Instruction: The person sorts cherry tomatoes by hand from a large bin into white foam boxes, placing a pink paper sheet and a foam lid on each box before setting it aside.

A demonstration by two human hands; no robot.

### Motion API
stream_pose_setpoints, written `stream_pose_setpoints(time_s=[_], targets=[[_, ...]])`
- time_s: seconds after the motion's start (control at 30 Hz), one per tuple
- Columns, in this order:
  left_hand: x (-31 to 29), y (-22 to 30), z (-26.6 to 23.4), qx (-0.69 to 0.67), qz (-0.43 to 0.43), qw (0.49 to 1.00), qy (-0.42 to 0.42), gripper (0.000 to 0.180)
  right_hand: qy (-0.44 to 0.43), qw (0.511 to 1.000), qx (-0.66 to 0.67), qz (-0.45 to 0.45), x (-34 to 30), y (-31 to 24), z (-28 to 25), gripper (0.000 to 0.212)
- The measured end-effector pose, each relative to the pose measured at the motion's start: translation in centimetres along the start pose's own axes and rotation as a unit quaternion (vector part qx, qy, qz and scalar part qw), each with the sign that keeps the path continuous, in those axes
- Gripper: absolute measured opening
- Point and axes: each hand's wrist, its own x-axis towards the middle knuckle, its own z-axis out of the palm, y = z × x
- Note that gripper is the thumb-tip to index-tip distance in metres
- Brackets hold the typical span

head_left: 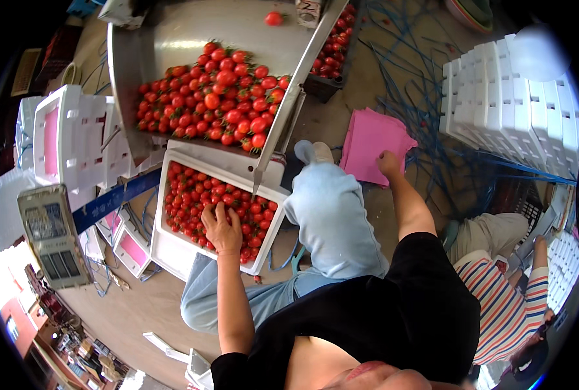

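Note:
My left hand (pixel 223 229) lies palm down on the small red tomatoes (pixel 195 198) that fill a white plastic foam box (pixel 157 227), its fingers spread over the fruit. On the floor to the right of my bent knee lies a stack of pink sheets (pixel 367 140). My right hand (pixel 388 164) is at the right part of that stack, with its fingers closed on the pink sheet there. Beyond the box, a sloping metal tray (pixel 205 29) bears a heap of loose tomatoes (pixel 218 91), some with green stalks.
A scale display (pixel 54 235) stands left of the box. White boxes with pink linings (pixel 55 136) are stacked at left, more white boxes (pixel 510 107) at far right. Blue straps (pixel 426 84) litter the floor. A dark crate of tomatoes (pixel 331 55) stands behind; another person (pixel 497 292) sits at right.

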Motion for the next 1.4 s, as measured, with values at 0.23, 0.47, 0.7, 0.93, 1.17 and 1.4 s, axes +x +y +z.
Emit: stream_pose_setpoints(time_s=[0.23, 0.47, 0.7, 0.93, 1.17, 1.4], targets=[[0.0, -3.4, -0.5, -0.185, -0.185, 0.96, 0.095, 0.009, 0.005, 0.998, -0.044, -0.034, -0.7, -5.5, 3.7, 0.028], [0.8, -4.5, -4.3, -0.595, -0.398, 0.678, 0.167, 0.01, -0.062, 0.991, -0.096, -0.069, 2.5, -3.1, 5.4, 0.029], [5.9, -0.6, -6.2, -0.681, -0.431, 0.566, 0.172, 0.013, -0.03, 0.97, -0.171, -0.173, 6.1, 2.0, 7.1, 0.026], [0.5, -4.4, -7.3, -0.837, -0.462, 0.225, 0.186, 0.024, -0.087, 0.979, -0.129, -0.129, 2.8, -4.9, 2.8, 0.024], [3.6, 0.0, -7.6, -0.935, -0.306, 0.14, 0.111, 0.034, 0.029, 0.97, 0.173, -0.169, 3.6, 0.9, -1.1, 0.014], [13.7, 10.7, -11.0, -0.847, -0.156, 0.506, 0.054, 0.06, -0.109, 0.733, 0.671, 0.024, 1.7, 0.2, -8.6, 0.017]])
